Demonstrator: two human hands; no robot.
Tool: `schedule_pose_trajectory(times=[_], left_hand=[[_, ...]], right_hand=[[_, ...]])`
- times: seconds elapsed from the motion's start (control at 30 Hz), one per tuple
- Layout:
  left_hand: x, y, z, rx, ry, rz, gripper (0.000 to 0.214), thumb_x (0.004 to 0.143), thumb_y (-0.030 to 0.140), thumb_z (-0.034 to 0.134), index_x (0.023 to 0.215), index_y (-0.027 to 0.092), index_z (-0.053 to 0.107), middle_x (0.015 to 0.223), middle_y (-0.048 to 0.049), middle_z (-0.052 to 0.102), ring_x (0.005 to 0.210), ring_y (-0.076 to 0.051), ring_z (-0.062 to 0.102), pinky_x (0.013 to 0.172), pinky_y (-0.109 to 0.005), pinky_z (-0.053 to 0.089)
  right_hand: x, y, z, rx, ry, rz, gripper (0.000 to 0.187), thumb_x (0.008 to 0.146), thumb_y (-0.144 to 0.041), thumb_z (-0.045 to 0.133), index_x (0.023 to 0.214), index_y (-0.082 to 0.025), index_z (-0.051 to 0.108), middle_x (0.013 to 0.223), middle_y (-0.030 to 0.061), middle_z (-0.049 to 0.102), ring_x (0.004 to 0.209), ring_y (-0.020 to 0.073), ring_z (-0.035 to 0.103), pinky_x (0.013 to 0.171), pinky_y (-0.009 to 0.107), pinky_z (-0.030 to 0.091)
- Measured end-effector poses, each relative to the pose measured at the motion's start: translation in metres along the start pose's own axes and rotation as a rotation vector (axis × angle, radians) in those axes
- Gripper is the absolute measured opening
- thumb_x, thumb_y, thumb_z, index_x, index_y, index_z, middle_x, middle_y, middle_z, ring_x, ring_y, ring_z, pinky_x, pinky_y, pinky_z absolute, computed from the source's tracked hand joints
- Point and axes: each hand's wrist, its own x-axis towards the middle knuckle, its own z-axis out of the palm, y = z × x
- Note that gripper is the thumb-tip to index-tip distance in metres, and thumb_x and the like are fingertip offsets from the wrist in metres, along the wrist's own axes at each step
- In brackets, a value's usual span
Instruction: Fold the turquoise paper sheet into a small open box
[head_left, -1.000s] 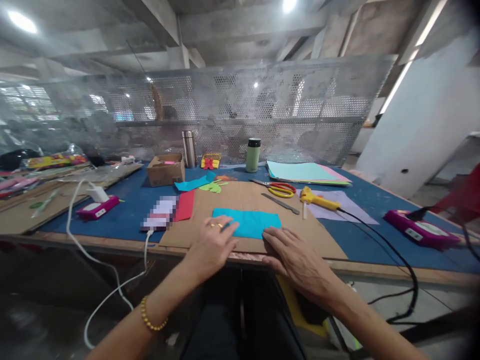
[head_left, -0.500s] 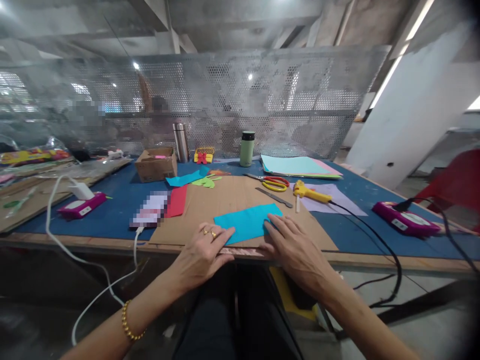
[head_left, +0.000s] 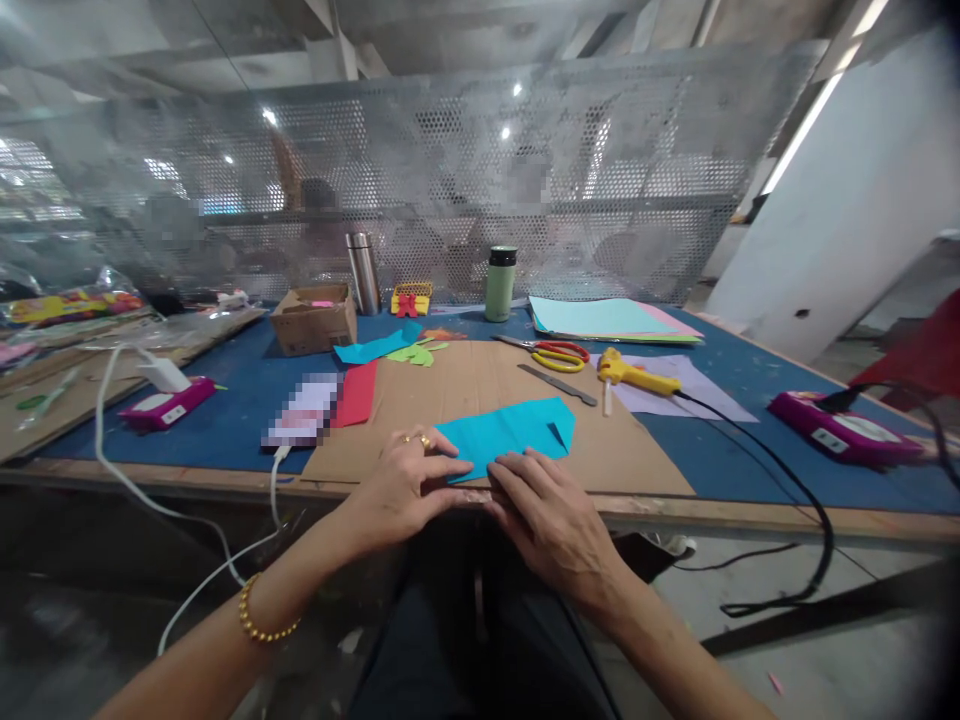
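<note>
Well, on brown cardboard [head_left: 465, 375] lies the blue paper [head_left: 502, 430], likely light and easily creased, best held by its near edge. There the left hand [head_left: 397, 485] and right hand [head_left: 559, 525] touch, right fingers together, left forefinger extended; whether thumbs pinch, I can't tell.

I see 2 bare forearms [head_left: 319, 565] slanting inward, the bare left hand [head_left: 409, 485] and bare right hand [head_left: 551, 515] palms down, fingers bent, just apart.

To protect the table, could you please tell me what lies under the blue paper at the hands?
The blue paper lies on brown cardboard; anything else beneath it is covered.
</note>
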Motion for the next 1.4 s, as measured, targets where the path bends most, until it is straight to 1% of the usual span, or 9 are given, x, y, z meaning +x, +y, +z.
schedule_pose_trajectory(times=[0.13,0.3,0.43,0.57,0.73,0.87,0.97,1.13,1.4], left_hand=[[0.002,-0.004,-0.001,0.024,-0.016,0.063,0.024,0.096,0.032,0.059,0.113,0.025,0.073,0.113,-0.0092,0.067,0.109,-0.024,0.058,0.095,-0.046,0.040],[0.007,-0.007,-0.006,0.012,-0.010,0.115,0.025,0.099,0.031,0.052,0.105,0.022,0.075,0.107,-0.0083,0.071,0.103,-0.022,0.059,0.092,-0.040,0.043],[0.016,-0.005,-0.009,0.007,-0.031,0.106,0.024,0.100,0.028,0.051,0.091,0.019,0.072,0.096,-0.0054,0.072,0.092,-0.019,0.060,0.085,-0.036,0.042],[0.022,-0.002,-0.004,0.025,-0.002,0.097,0.024,0.101,0.024,0.045,0.090,0.018,0.065,0.095,-0.0055,0.070,0.094,-0.020,0.059,0.088,-0.037,0.039],[0.024,-0.005,0.000,-0.082,-0.052,0.012,0.016,0.098,0.025,0.052,0.089,0.019,0.063,0.098,-0.0029,0.068,0.097,-0.019,0.058,0.089,-0.036,0.038],[0.033,-0.006,-0.001,-0.143,-0.060,-0.112,0.021,0.095,0.025,0.053,0.077,0.019,0.062,0.086,-0.0010,0.066,0.088,-0.018,0.057,0.082,-0.034,0.039],[0.043,-0.002,0.002,-0.100,-0.076,-0.198,0.023,0.094,0.026,0.053,0.075,0.019,0.063,0.082,-0.0006,0.065,0.087,-0.019,0.057,0.077,-0.034,0.037],[0.052,0.003,0.011,-0.001,-0.072,-0.283,0.014,0.091,0.025,0.059,0.078,0.019,0.062,0.088,-0.0008,0.067,0.091,-0.021,0.056,0.079,-0.036,0.032],[0.056,0.004,0.014,-0.012,-0.074,-0.344,0.014,0.088,0.021,0.062,0.074,0.019,0.060,0.085,-0.0007,0.066,0.089,-0.020,0.056,0.078,-0.035,0.032]], right_hand=[[-0.003,0.000,0.002,0.031,0.039,0.008,0.024,0.097,-0.025,0.053,0.118,-0.018,0.061,0.116,0.0123,0.068,0.109,0.0266,0.060,0.102,0.050,0.047],[-0.005,0.001,0.004,0.033,0.039,0.016,0.025,0.096,-0.025,0.054,0.119,-0.019,0.062,0.115,0.0118,0.068,0.110,0.0270,0.061,0.102,0.050,0.049],[-0.003,0.001,0.003,0.021,0.011,0.006,0.025,0.097,-0.026,0.053,0.120,-0.021,0.062,0.116,0.0112,0.066,0.108,0.0273,0.060,0.100,0.051,0.048],[0.000,0.000,0.000,0.038,-0.062,0.031,0.021,0.098,-0.028,0.052,0.114,-0.021,0.063,0.109,0.0110,0.066,0.100,0.0270,0.058,0.091,0.047,0.050],[0.001,0.000,-0.002,0.049,-0.037,0.009,0.022,0.098,-0.025,0.051,0.116,-0.020,0.063,0.112,0.0120,0.065,0.103,0.0268,0.058,0.097,0.050,0.048],[-0.002,0.000,0.000,0.048,0.006,-0.005,0.025,0.097,-0.023,0.052,0.119,-0.019,0.062,0.115,0.0123,0.065,0.107,0.0269,0.058,0.101,0.051,0.048],[-0.005,0.001,0.003,0.023,0.028,-0.021,0.029,0.096,-0.022,0.053,0.124,-0.015,0.061,0.118,0.0138,0.065,0.113,0.0284,0.058,0.106,0.053,0.046],[-0.008,0.001,0.005,0.028,0.035,-0.026,0.034,0.096,-0.020,0.054,0.129,-0.015,0.059,0.121,0.0144,0.065,0.116,0.0286,0.058,0.107,0.055,0.046],[-0.007,0.002,0.007,0.017,0.045,-0.038,0.040,0.095,-0.020,0.056,0.134,-0.013,0.055,0.120,0.0141,0.064,0.114,0.0269,0.059,0.107,0.053,0.047]])
